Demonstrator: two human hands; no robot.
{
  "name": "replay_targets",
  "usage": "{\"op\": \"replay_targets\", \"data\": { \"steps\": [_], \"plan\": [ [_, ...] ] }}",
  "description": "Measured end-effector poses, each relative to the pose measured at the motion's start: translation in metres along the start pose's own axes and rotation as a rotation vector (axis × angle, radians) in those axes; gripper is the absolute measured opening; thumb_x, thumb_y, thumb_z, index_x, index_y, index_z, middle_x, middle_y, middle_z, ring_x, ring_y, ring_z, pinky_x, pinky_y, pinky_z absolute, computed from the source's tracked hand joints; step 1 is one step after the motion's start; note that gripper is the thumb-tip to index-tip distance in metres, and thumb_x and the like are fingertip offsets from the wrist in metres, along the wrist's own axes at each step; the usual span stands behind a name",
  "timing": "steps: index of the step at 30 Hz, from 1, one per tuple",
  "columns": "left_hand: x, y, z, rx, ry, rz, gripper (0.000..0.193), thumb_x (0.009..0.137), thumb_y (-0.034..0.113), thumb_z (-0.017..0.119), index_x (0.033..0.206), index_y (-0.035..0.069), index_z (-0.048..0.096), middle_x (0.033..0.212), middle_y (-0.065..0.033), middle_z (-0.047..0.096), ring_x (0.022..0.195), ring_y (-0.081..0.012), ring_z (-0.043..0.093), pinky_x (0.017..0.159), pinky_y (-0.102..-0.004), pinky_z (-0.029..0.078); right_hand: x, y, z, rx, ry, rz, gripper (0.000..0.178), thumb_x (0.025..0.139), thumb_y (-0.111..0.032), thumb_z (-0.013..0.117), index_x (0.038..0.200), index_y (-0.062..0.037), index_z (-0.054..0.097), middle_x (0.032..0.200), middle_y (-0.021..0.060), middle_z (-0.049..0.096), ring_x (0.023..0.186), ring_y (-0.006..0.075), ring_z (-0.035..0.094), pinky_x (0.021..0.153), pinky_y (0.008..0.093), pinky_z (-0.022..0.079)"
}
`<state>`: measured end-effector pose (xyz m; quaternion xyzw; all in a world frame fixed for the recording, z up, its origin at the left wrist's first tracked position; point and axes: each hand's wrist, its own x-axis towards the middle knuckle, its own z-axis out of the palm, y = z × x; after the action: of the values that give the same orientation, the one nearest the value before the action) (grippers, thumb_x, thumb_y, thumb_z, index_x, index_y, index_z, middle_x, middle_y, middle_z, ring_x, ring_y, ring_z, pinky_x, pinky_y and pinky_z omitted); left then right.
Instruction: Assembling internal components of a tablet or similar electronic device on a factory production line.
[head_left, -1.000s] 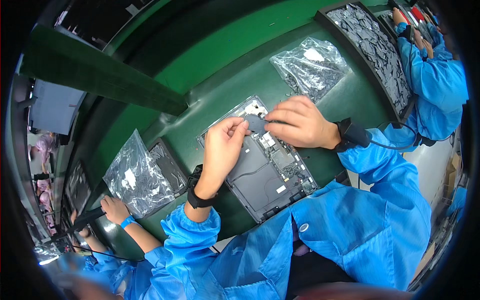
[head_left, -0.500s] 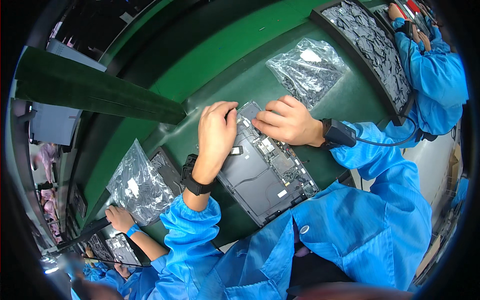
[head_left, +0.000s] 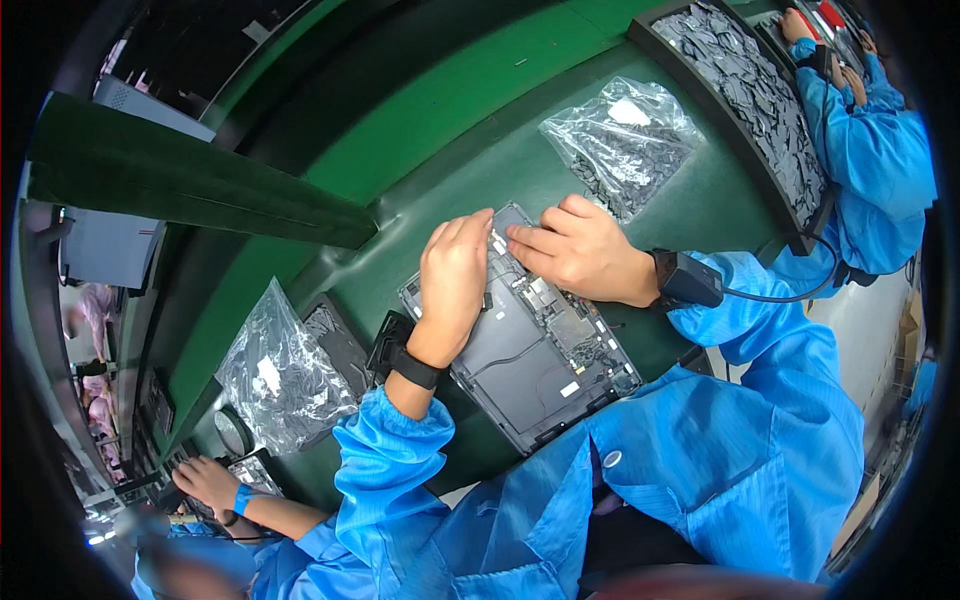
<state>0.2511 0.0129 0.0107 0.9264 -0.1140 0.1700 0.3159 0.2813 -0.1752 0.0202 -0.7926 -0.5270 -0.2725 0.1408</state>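
An opened grey laptop base (head_left: 500,372) lies slanted on the green bench, its inner side up, with circuit boards (head_left: 572,335) and thin cables along its right side. My left hand (head_left: 455,272) is over the base's far left part, fingers pressed together and tips near its far end. Opposite it, my right hand (head_left: 578,250) bends its fingers in a pinch at the far right corner. Whatever lies between the fingertips of either hand is too small or hidden. A small dark piece (head_left: 488,301) shows beside my left palm.
Clear plastic bags of dark pieces lie at the left (head_left: 280,385) and far right (head_left: 630,140). Beyond the right one stands a long black tray (head_left: 690,85) full of dark pieces. A green post (head_left: 200,185) reaches in from the left. Co-workers' arms (head_left: 285,515) are on both sides.
My left hand has shifted right, nearer my right hand, and now covers most of the small dark piece. The left co-worker's hand has moved off the plastic bag, toward the lower left.
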Motion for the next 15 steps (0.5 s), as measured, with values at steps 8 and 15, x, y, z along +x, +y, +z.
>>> {"op": "replay_targets", "data": {
  "steps": [8,15],
  "plan": [
    [-0.003,-0.002,0.001,-0.016,-0.009,0.003,0.017,0.083,0.002,0.062,0.099,-0.002,0.066,0.092,-0.0159,0.067,0.084,-0.0321,0.064,0.075,-0.0388,0.052,0.009,0.011,-0.017,0.125,-0.45,-0.006,0.034,0.073,-0.012,0.061,0.105,-0.0019,0.068,0.116,0.0103,0.066,0.064,0.0167,0.062,0.063,0.0302,0.043],
    [-0.009,0.002,-0.017,-0.051,-0.057,-0.099,0.028,0.087,0.004,0.057,0.114,0.0,0.062,0.112,-0.0213,0.063,0.104,-0.0346,0.061,0.09,-0.0369,0.047,0.016,-0.003,-0.008,0.071,-0.529,-0.007,0.041,0.072,-0.009,0.06,0.11,0.005,0.063,0.121,0.0166,0.062,0.062,0.0263,0.065,0.062,0.0354,0.046]
  ]
}}
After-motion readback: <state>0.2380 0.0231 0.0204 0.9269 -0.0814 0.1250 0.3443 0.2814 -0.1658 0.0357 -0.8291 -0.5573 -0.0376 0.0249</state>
